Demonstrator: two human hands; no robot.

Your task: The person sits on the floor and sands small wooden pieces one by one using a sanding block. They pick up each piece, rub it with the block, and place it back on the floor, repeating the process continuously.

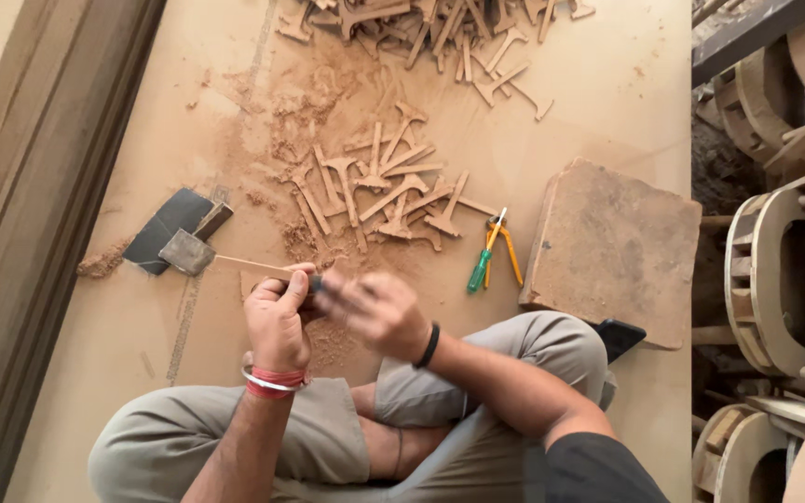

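At the six o'clock edge of the pale, sawdust-strewn wooden board floor (123,335), a person sits cross-legged with both hands raised over the lap. The left hand (279,321), wearing a red and white wrist band, is closed around one end of a thin, flat tan wooden strip (249,266), which runs out toward ten o'clock and ends touching a small grey-brown rectangular block (185,251). The right hand (379,312), with a black band at the wrist, is motion-blurred just beside the left; its fingers look curled about a small dark item, but what it grips cannot be told. The strip appears light, stiff along its length and liable to snap if bent; hold is best taken near the end, as the left hand does, with support close to the worked spot. At ten o'clock from the hands lies a dark grey sheet of abrasive paper (168,228), matte and slightly curled. At twelve o'clock sits a heap of small T-shaped cut wooden pieces (384,186), rough-edged, in reddish dust, with a second pile (440,33) further out. At two o'clock lie a green-handled screwdriver (482,265) and orange-handled pliers (507,250), touching. At three o'clock rests a worn square brown slab (617,247), dull and pitted. Curved wooden frames (775,270) stand along the right edge.
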